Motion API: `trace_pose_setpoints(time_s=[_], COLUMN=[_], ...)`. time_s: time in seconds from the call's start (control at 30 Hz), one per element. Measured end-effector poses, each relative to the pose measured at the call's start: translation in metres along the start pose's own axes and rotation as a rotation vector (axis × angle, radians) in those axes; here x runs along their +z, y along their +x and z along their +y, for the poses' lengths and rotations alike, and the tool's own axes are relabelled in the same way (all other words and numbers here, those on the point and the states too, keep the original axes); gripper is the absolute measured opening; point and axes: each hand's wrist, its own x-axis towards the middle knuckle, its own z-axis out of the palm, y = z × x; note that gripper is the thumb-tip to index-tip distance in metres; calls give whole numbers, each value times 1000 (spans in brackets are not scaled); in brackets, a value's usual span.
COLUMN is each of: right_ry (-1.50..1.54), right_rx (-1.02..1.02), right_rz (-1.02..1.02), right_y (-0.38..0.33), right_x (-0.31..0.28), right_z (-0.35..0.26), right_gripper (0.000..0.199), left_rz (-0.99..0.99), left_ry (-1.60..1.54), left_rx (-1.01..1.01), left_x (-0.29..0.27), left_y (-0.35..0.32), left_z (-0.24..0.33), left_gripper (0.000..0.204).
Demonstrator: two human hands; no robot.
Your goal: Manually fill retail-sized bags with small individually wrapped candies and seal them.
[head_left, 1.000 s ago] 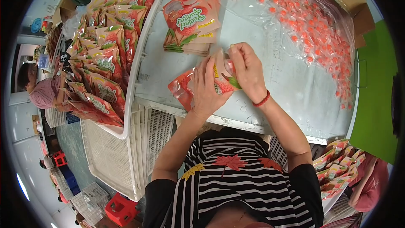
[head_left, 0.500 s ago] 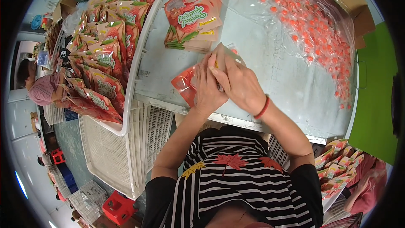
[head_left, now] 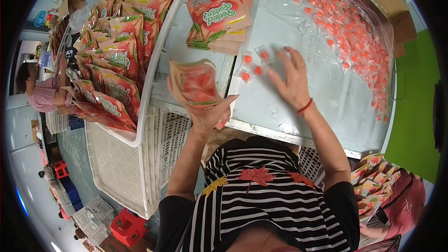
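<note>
Left hand point(head_left: 205, 117) clamped on gaping red-and-peach plastic pouch point(head_left: 179, 86) over the pale table's point(head_left: 317, 116) near edge; right hand point(head_left: 293, 77) spread beside four clear-wrapped red candies point(head_left: 264, 55). I'd call this pouch unfinished, contents blurred; upright pouches point(head_left: 116, 91) leftward look full.

The place appears to be a food-packing workshop, with goods laid out in bulk. A heap of individually wrapped red sweets point(head_left: 347, 28) spreads over a pale worktable point(head_left: 322, 98), and a stack of matching printed pouches point(head_left: 219, 16) lies flat on the same surface. Beside it, a white plastic crate point(head_left: 133, 139) is crammed with rows of plump pouches point(head_left: 119, 60), above a stack of perforated crates point(head_left: 116, 168). A cardboard box point(head_left: 403, 30) stands behind the heap. One co-worker point(head_left: 44, 95) is at the left, another point(head_left: 406, 200) near more pouches point(head_left: 373, 184) at lower right.
</note>
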Motion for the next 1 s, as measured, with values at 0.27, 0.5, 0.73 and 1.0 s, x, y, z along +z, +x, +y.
trace_pose_setpoints(time_s=[0.27,0.5,0.73,1.0], right_ry=[-206,-180,1083,473], right_rx=[-123,-257,553,215], right_rz=[-121,-17,20,-222], right_y=[11,12,59,51], right_x=[67,76,-5,-22], right_z=[-35,1,-65,-97], right_gripper=[68,17,26,24], left_rz=[-3,-54,-236,-159], left_ry=[17,-34,-49,-140], left_rx=[50,-71,-55,89], left_x=[-21,-6,24,47], left_y=[-46,17,23,19], left_z=[-69,35,33,35], left_gripper=[132,126,123,110])
